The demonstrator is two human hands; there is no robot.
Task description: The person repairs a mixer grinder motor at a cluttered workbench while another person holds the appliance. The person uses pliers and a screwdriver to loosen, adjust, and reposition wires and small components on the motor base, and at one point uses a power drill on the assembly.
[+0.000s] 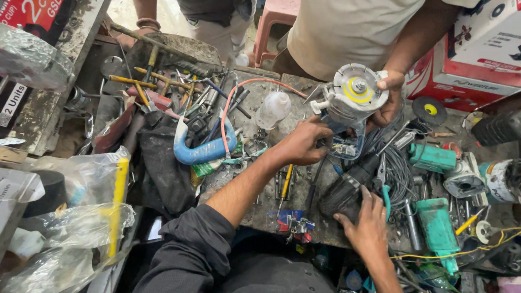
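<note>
Black sleeve leads the left hand (301, 142) toward one o'clock, fingers closed on the clear-based power tool (348, 113), which a co-worker's hand (390, 101) steadies from two o'clock; the right hand (367, 224) grips the black motor housing (348, 189), its axis running toward one o'clock.

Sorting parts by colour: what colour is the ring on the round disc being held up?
Yellow ring on a silver disc, head view.
</note>
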